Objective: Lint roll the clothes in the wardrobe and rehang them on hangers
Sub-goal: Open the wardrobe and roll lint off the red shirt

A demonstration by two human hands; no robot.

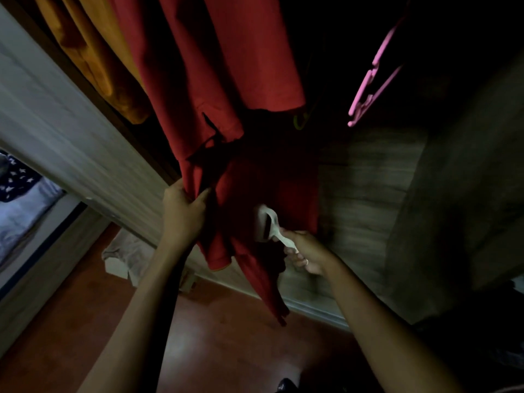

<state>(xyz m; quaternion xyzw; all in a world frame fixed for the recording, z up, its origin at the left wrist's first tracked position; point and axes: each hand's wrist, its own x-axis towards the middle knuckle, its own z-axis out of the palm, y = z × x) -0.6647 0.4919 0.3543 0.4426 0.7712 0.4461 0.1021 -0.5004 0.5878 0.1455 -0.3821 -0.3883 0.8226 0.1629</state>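
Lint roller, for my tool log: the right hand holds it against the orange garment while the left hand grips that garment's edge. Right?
No, it is red, as the head view shows: the right hand holds the lint roller against the red garment while the left hand grips that garment's edge.

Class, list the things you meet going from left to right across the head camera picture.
Star-patterned bedding → orange garment → left hand → lint roller → right hand → pink hanger. The red garment, which the left hand holds, spans the middle, so it is left out.
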